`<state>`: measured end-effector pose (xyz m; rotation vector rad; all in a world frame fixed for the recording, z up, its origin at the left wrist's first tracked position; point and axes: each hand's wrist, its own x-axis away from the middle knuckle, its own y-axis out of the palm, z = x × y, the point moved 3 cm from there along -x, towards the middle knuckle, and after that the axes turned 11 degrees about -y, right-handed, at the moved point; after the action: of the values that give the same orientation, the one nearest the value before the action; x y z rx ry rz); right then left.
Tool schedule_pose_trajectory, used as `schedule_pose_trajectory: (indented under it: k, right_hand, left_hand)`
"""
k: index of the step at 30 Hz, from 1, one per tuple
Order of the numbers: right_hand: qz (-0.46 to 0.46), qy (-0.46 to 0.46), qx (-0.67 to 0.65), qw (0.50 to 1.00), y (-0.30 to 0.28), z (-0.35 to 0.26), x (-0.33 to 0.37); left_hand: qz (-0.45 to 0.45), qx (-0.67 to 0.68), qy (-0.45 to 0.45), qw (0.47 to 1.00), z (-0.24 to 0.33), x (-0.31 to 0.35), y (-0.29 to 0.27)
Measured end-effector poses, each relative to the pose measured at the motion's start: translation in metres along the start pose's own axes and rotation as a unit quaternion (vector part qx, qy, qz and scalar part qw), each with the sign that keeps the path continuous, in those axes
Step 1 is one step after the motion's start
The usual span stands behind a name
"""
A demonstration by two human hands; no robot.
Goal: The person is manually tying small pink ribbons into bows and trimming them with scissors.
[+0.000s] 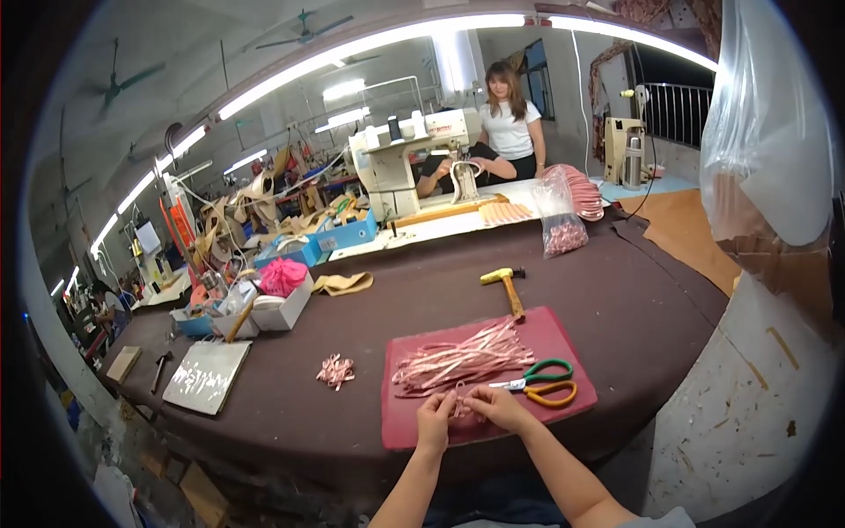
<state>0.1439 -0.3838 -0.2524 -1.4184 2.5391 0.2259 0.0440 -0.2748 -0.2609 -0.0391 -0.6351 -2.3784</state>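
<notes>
Pink strip [459,403], thin and short, sits pinched between both hands at the near edge of the red mat [563,339], just in front of the person; the left hand [434,421] and the right hand [498,407] are both closed narrowly on it with fingertips almost meeting, though what exactly they do to the strip is too small to tell. Just beyond the hands lies a loose bundle of long pink strips [462,358] spread across the mat, and beside it to the right rest scissors [546,384] with one green and one orange handle, blades pointing at the bundle. A small heap of short pink pieces [335,370] lies off the mat to the left on the dark brown table [422,282]. Judging by how things lie, only that little heap looks finished while the large bundle remains to be worked, so the work seems at an early stage. Farther back a yellow-headed hammer [507,285] touches the mat's far edge, a clear bag of pink pieces [563,231] stands behind it, and another person sits at a sewing machine [414,163] well apart
</notes>
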Motion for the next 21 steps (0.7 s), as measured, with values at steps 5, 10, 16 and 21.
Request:
schedule_pose_trajectory:
  k: [5,10,16,21]
  right_hand:
    - [-0.001,0.004,-0.016,1.000,0.006,-0.008,0.009]
    - [-0.015,0.014,0.053,0.998,-0.001,-0.024,0.009]
    - [0.009,-0.010,0.027,1.000,-0.012,-0.047,-0.005]
    - [0.025,-0.033,0.032,0.999,-0.015,-0.029,-0.006]
  left_hand:
    - [0.032,-0.008,-0.027,0.999,0.008,0.017,0.002]
    - [0.048,0.007,-0.057,0.997,0.021,0.026,0.016]
    - [0.050,-0.077,-0.051,0.994,0.019,0.016,0.027]
    - [0.057,-0.057,-0.064,0.995,0.027,0.012,0.038]
